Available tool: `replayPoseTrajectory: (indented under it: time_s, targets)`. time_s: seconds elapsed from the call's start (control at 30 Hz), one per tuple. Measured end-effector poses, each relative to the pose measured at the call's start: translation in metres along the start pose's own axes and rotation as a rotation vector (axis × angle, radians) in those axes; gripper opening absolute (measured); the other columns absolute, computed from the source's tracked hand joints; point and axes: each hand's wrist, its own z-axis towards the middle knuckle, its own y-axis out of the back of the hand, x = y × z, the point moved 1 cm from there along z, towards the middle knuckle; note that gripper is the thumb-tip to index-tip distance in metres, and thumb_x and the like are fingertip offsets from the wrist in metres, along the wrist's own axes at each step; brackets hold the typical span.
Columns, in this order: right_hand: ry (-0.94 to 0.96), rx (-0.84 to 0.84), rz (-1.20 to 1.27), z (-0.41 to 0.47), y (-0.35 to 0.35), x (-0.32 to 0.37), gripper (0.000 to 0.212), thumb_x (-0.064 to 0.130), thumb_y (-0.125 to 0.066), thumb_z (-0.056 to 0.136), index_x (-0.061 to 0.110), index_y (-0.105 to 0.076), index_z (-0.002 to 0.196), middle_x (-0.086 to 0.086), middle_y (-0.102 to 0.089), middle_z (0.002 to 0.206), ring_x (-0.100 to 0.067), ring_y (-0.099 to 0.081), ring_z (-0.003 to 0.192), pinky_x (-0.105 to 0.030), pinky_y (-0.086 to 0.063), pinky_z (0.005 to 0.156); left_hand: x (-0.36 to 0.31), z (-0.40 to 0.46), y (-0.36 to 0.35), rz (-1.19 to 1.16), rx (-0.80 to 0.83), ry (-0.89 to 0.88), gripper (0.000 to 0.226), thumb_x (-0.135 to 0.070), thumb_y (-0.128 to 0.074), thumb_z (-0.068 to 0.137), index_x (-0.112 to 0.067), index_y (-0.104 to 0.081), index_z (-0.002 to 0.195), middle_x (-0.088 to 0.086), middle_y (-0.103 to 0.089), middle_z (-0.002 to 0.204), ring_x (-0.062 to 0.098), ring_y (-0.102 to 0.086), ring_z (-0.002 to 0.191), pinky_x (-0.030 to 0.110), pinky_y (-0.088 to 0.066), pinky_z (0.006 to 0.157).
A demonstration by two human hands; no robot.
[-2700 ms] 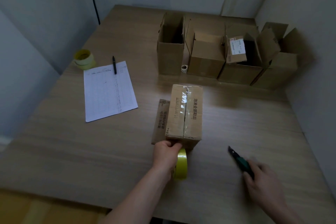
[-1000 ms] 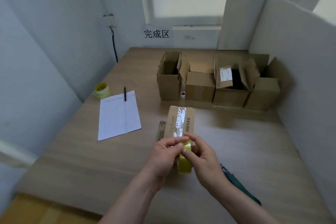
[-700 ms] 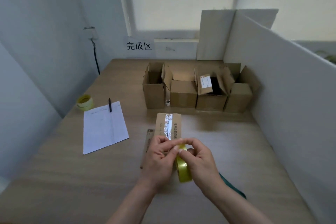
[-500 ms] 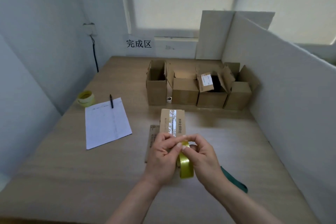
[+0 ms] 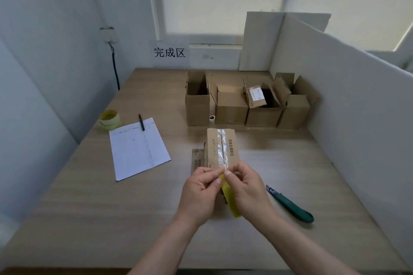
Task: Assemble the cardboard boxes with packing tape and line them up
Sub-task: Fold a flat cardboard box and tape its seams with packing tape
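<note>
A small cardboard box (image 5: 221, 147) lies in the middle of the table with clear tape along its top seam. Just in front of it I hold a yellow tape roll (image 5: 231, 198) on edge between both hands. My left hand (image 5: 200, 194) grips the roll from the left. My right hand (image 5: 248, 187) grips it from the right, thumb and forefinger pinched at the roll's top by the box's near edge. Several open-topped boxes (image 5: 232, 105) stand in a row at the back.
A green utility knife (image 5: 290, 204) lies right of my hands. A white sheet (image 5: 138, 147) with a black pen (image 5: 141, 122) and a second tape roll (image 5: 110, 119) sit at the left. White partition walls (image 5: 348, 105) close the right and back. A flat cardboard piece (image 5: 197, 161) lies beside the box.
My right hand let go of the utility knife, which now lies on the table, and joined the left on the tape roll. The fingers have worked up to the roll's top edge.
</note>
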Motion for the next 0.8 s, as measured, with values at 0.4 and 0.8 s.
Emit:
replayPoseTrajectory:
  time_s: [0.4, 0.8]
  targets:
    - [-0.052, 0.265, -0.395, 0.006, 0.009, 0.003, 0.010, 0.031, -0.058, 0.091, 0.029, -0.059, 0.081, -0.004, -0.066, 0.091, -0.029, -0.064, 0.082, -0.057, -0.055, 0.069, 0.009, 0.015, 0.022, 0.094, 0.148, 0.062, 0.014, -0.011, -0.077, 0.081, -0.025, -0.078, 0.079, -0.003, -0.076, 0.080, 0.011, -0.071, 0.078, 0.028, -0.056, 0.077]
    - [-0.260, 0.355, -0.321, 0.010, 0.014, -0.026, 0.012, 0.013, -0.051, 0.096, 0.014, -0.062, 0.091, -0.015, -0.066, 0.088, -0.024, -0.069, 0.072, -0.047, -0.057, 0.058, 0.045, 0.007, -0.012, 0.594, 0.031, 0.000, 0.015, -0.023, -0.064, 0.090, -0.024, -0.060, 0.075, -0.012, -0.058, 0.068, 0.005, -0.055, 0.067, 0.018, -0.039, 0.055]
